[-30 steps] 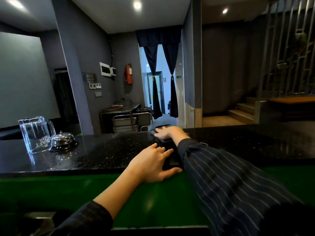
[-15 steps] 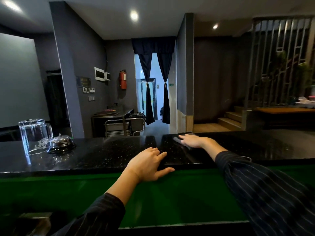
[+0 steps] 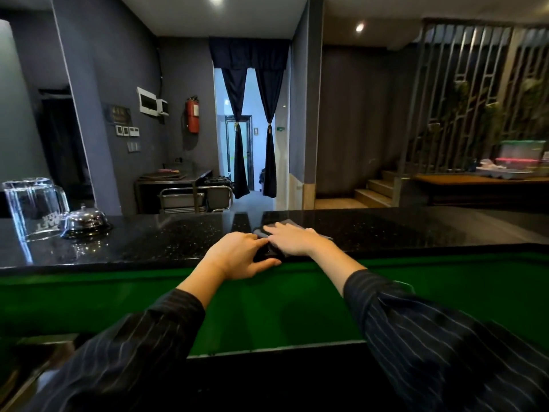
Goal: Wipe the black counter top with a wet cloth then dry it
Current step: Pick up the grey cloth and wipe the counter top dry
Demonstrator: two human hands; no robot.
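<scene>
The black speckled counter top [image 3: 386,230] runs across the view above a green front panel. A dark grey cloth [image 3: 289,224] lies flat on it near the front edge, mostly covered by my right hand [image 3: 292,237], which presses on it palm down with fingers spread. My left hand [image 3: 237,257] rests palm down on the counter's front edge just left of the cloth, fingers apart, thumb over the edge, fingertips close to the right hand.
An upturned glass mug [image 3: 32,208] and a metal call bell [image 3: 85,220] stand on the counter's left end. Beyond the counter are a metal trolley [image 3: 193,197], a curtained doorway and stairs [image 3: 371,191] at right.
My right hand with the cloth has slid back from the far middle of the counter toward the front edge, beside my left hand. The left hand has stayed put.
</scene>
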